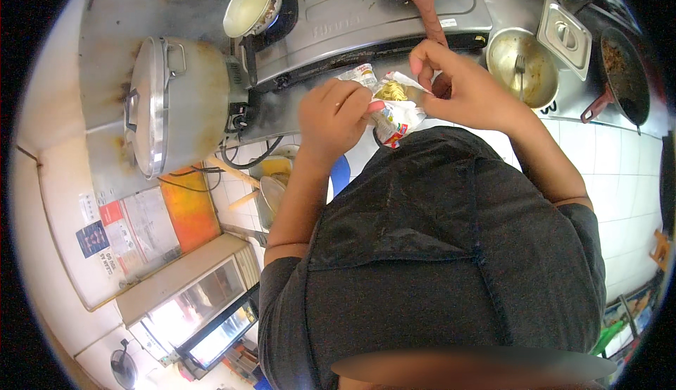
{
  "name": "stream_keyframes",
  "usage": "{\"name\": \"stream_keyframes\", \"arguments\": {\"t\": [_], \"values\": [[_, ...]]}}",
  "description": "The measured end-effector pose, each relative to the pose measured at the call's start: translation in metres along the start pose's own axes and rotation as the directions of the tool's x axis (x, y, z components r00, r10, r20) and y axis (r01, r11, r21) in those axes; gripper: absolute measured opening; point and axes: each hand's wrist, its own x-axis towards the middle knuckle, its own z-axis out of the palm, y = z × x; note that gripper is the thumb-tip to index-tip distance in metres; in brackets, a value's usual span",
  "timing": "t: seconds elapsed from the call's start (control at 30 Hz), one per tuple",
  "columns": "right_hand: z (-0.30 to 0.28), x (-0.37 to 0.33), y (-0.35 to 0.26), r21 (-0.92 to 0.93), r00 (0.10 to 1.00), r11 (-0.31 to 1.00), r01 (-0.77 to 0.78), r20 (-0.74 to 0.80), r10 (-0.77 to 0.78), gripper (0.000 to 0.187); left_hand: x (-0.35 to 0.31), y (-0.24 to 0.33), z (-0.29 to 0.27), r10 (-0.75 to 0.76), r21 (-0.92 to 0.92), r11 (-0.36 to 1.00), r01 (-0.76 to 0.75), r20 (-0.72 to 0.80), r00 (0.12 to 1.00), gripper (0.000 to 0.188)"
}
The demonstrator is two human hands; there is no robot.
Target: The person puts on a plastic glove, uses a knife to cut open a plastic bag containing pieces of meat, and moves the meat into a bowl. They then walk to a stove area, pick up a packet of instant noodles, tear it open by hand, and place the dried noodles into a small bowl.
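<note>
A white printed noodle packet (398,119) is torn open in front of my chest, and a block of pale yellow dried noodles (392,92) shows in the opening. My left hand (336,114) is closed on the packet's left side, its fingers curled and thumb pointing at the noodles. My right hand (468,87) pinches the right edge of the wrapper, with some fingers bent up above it. Another stretch of white printed wrapper (361,74) lies just beyond the left hand; whether it belongs to the same packet I cannot tell.
A light saucepan (248,6) sits over a lit burner on the steel stove (331,20). A brown pan handle (427,13) juts toward my right hand. At right are a metal bowl (503,45) with a fork, a steel lid (565,38) and a frying pan (623,73). A large lidded cooker (190,101) stands left.
</note>
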Motion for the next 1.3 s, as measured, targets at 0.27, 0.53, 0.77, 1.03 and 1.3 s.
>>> {"name": "stream_keyframes", "arguments": {"t": [0.27,0.53,0.77,1.03,1.3], "values": [[-0.003,0.001,0.005,-0.092,0.888,0.884,0.459,0.007,-0.460,0.016,-0.017,-0.007,0.000,-0.143,-0.092,0.986,0.140,-0.024,0.989,0.024],[0.002,0.006,-0.011,0.089,0.888,0.884,0.459,-0.010,-0.460,0.021,-0.029,0.001,0.052,-0.283,-0.795,0.594,0.128,-0.057,0.957,0.121],[-0.002,0.012,-0.019,0.123,0.888,0.886,0.447,0.052,-0.456,0.020,-0.031,-0.003,0.049,-0.300,-0.809,0.510,0.292,0.151,0.942,0.142],[-0.007,0.030,-0.036,-0.047,0.927,0.926,0.374,0.000,-0.375,0.009,-0.014,-0.008,0.015,-0.286,-0.390,0.887,0.248,-0.044,0.957,0.098],[0.015,0.089,-0.070,-0.494,0.898,0.770,0.403,0.052,-0.436,0.018,-0.009,-0.034,-0.030,-0.360,-0.031,0.932,0.360,-0.171,0.917,0.085]]}}
